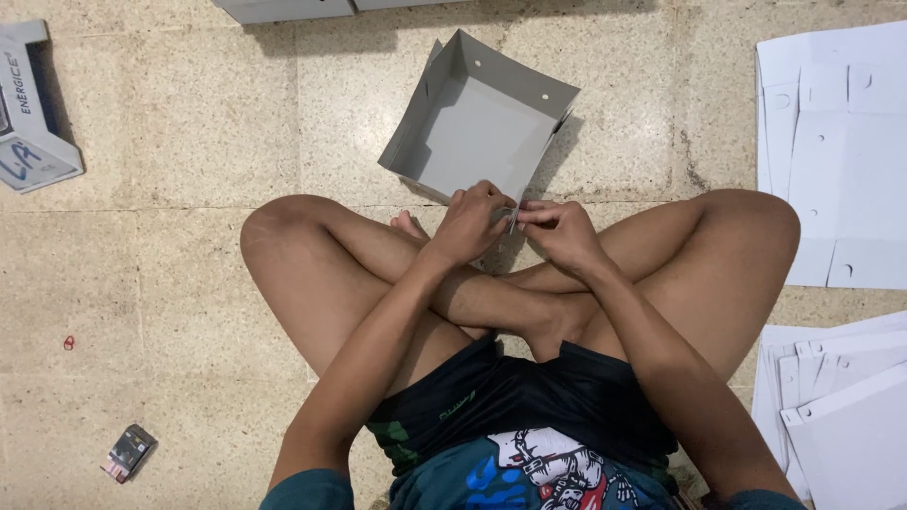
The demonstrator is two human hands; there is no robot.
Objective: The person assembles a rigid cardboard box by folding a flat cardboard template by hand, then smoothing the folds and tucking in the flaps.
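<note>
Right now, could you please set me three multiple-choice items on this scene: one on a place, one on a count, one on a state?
1. Where does the small dark packet lie?
A. on the floor by the person's left side
B. inside the box
C. on the flat sheets

2. How many hands touch the grey cardboard box?
A. none
B. one
C. two

3. How does the box stand?
A. closed flat
B. open-topped, walls raised
C. crushed

Answers: 1 A, it lies on the tiles at lower left. 2 C, the left hand and right hand both pinch its near edge. 3 B, its grey inside shows between raised walls.
</note>
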